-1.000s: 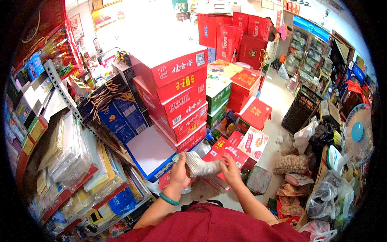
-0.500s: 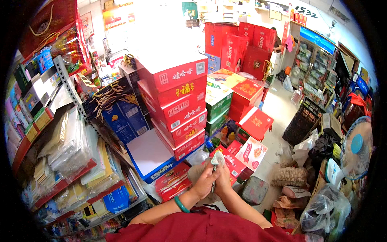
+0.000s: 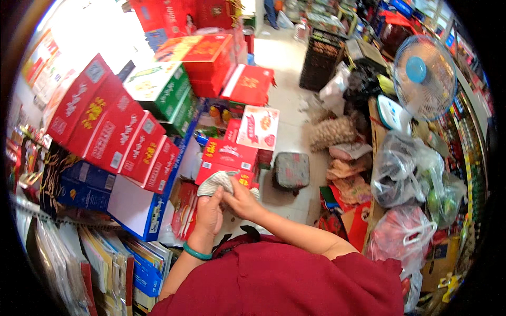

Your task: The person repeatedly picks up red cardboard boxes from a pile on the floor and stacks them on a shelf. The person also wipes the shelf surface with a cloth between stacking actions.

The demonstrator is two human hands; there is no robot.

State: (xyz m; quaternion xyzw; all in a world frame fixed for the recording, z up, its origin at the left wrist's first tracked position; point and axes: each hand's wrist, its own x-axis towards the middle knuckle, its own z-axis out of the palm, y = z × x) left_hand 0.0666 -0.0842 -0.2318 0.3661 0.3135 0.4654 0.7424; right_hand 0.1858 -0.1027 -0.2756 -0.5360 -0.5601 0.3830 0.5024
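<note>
Close together in front of my body, my left hand (image 3: pixel 210 209) and my right hand (image 3: pixel 243 200) both grip a pale, striped cloth (image 3: pixel 216 183). A bunched part of the cloth sticks up above the left fingers, and a smaller piece shows beyond the right knuckles. The fingers of both hands are closed, partly hidden by each other. A green bangle (image 3: pixel 197 252) circles my left wrist. Just past the hands lie red cartons (image 3: pixel 226 154), with a white-topped red box (image 3: pixel 258 126) behind them.
A tall stack of red cartons (image 3: pixel 113 124) rises at left beside green boxes (image 3: pixel 182 105). A dark square stool (image 3: pixel 291 170) stands on the floor right of my hands. Along the right are a fan (image 3: pixel 425 73), plastic bags (image 3: pixel 395 168) and a net sack (image 3: pixel 333 134). Papers fill the shelf (image 3: pixel 87 287) at lower left.
The view has swung to the right, so the carton stack sits farther left and tilted. My hands stay together on the cloth, which now spreads wider above the left fingers.
</note>
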